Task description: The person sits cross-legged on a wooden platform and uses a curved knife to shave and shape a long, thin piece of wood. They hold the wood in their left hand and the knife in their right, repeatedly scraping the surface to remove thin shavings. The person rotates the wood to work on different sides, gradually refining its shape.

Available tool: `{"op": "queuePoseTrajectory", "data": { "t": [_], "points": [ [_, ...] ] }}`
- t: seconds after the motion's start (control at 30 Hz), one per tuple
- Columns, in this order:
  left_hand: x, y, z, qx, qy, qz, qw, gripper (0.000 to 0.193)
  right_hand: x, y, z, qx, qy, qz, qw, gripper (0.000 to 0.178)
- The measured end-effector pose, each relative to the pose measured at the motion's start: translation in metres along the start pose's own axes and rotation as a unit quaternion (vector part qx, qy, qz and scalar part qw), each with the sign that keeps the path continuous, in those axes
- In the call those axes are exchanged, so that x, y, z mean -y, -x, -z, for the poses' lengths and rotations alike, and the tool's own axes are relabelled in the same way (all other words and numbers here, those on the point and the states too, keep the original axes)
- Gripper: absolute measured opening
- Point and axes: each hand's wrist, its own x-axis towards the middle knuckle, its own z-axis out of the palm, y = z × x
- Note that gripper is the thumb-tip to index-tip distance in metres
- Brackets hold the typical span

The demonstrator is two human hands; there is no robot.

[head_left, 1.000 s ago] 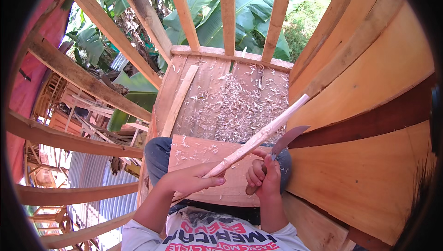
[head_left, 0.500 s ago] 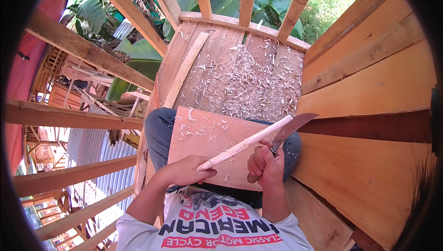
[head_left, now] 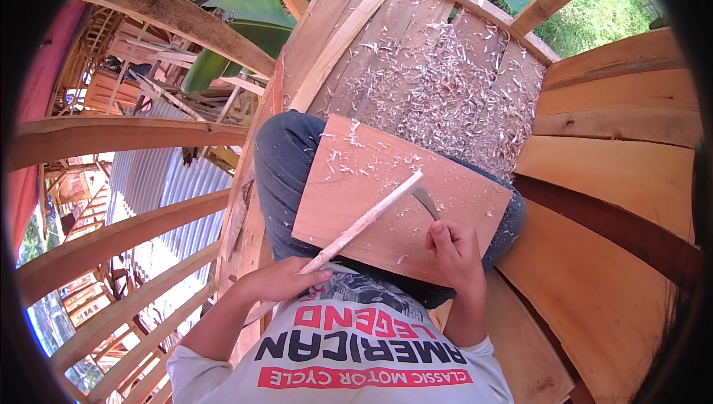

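A pale, peeled wooden stick [head_left: 368, 217] slants up and to the right across my lap. Its lower end is gripped in my left hand [head_left: 282, 281], fingers wrapped round it. My right hand [head_left: 456, 252] is closed on a knife [head_left: 426, 202], whose handle is mostly hidden in the fist. The curved blade reaches up to the stick's far end and appears to touch it. Beneath both lies a flat wooden board [head_left: 334, 203], resting tilted over my crossed legs, with curled shavings on its upper left part.
Wood shavings [head_left: 460, 92] cover the plank floor [head_left: 371, 3] ahead. A loose wooden strip [head_left: 340, 49] lies along its left side. Wooden railing slats [head_left: 134, 137] stand on the left, and a plank wall [head_left: 609, 174] curves close on the right.
The view has shifted, so the floor sits higher and further right. The knife has turned from pointing outward right to lying across the stick's far end. Both hands keep their holds.
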Motion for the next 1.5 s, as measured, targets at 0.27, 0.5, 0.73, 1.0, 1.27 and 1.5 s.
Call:
{"op": "queuePoseTrajectory", "data": {
  "t": [0.27, 0.5, 0.73, 1.0, 1.27, 1.5],
  "points": [
    [0.039, -0.019, -0.001, 0.071, 0.09, -0.004, 0.993, 0.056, 0.01, -0.005, -0.024, 0.036, 0.316, -0.057, 0.946, 0.051],
    [0.061, -0.031, -0.002, 0.058, 0.146, -0.009, 0.987, 0.052, 0.006, -0.006, -0.027, -0.003, 0.428, -0.037, 0.903, 0.059],
    [0.049, -0.028, 0.006, 0.072, 0.178, 0.004, 0.981, 0.051, -0.002, -0.017, -0.019, -0.035, 0.494, -0.033, 0.868, 0.062],
    [0.052, -0.028, 0.005, 0.067, 0.21, -0.033, 0.975, 0.054, 0.001, -0.022, -0.013, -0.089, 0.558, -0.059, 0.823, 0.063],
    [0.078, -0.038, 0.004, 0.068, 0.126, -0.032, 0.989, 0.049, 0.029, -0.013, 0.009, -0.132, 0.52, -0.056, 0.842, 0.058],
    [0.049, -0.027, -0.003, 0.034, 0.149, -0.047, 0.987, 0.043, 0.011, 0.002, -0.031, -0.026, 0.457, -0.075, 0.886, 0.051]
  ]
}}
